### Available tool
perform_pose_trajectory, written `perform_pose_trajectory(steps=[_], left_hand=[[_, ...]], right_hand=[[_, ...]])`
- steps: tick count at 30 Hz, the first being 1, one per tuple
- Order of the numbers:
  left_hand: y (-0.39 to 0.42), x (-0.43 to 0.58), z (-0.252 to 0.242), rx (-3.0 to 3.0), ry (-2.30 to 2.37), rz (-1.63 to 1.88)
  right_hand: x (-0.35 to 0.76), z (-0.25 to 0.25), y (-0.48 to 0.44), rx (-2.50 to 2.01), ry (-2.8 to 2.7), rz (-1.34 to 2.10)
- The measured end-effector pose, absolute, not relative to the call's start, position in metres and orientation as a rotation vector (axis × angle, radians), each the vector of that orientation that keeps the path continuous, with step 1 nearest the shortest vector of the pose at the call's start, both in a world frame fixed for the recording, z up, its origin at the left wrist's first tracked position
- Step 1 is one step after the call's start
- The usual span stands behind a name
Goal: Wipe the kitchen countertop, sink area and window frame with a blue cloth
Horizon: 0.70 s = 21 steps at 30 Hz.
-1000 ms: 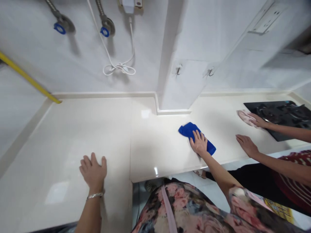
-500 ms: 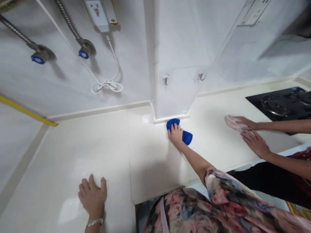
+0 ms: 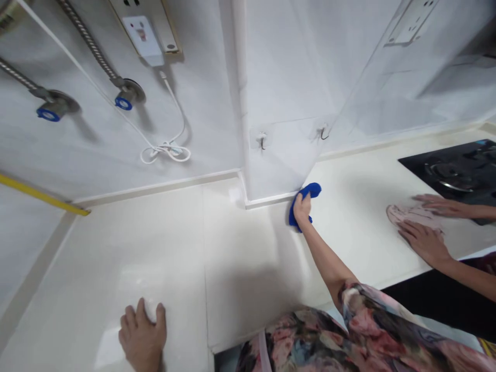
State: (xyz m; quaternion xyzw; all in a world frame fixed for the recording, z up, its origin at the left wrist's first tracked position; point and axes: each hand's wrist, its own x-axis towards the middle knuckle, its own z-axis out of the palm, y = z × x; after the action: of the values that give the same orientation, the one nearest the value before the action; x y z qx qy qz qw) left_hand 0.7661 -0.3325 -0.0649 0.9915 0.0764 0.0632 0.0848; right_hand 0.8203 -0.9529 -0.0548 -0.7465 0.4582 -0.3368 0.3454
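Observation:
A blue cloth (image 3: 314, 189) is bunched under my right hand (image 3: 303, 207), whose fingers wrap over it at the right corner of the wall pillar's base. The cloth touches the pale countertop (image 3: 166, 248) and sticks out on both sides of the hand. My left hand (image 3: 142, 336) rests palm down on the counter at the lower left, fingers spread, holding nothing.
At the right, another person's two hands press a pink cloth (image 3: 414, 216) on the counter beside a black gas hob (image 3: 453, 170). The pillar (image 3: 284, 170) juts over the counter. A yellow pipe (image 3: 42, 195) meets the left corner, and a white cable (image 3: 166, 150) hangs on the wall.
My right hand and the blue cloth have moved right along the pillar's base to its corner. My left hand stays spread on the counter. The other person's pink cloth has shifted right.

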Motion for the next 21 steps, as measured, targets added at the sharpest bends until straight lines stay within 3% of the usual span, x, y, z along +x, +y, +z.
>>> perform_pose_trajectory(steps=[11,18,21], left_hand=[[-0.336,0.769,-0.06,2.943,0.256,0.169],[-0.336,0.767,-0.059,2.945,0.234,0.208],[-0.335,0.767,-0.061,2.918,0.221,0.212]], right_hand=[[0.882,-0.064,-0.842,-2.307,1.328,-0.57],[0.889,-0.059,-0.724,-2.652,0.828,-0.247],[0.879,-0.051,-0.723,-2.402,0.409,-0.222]])
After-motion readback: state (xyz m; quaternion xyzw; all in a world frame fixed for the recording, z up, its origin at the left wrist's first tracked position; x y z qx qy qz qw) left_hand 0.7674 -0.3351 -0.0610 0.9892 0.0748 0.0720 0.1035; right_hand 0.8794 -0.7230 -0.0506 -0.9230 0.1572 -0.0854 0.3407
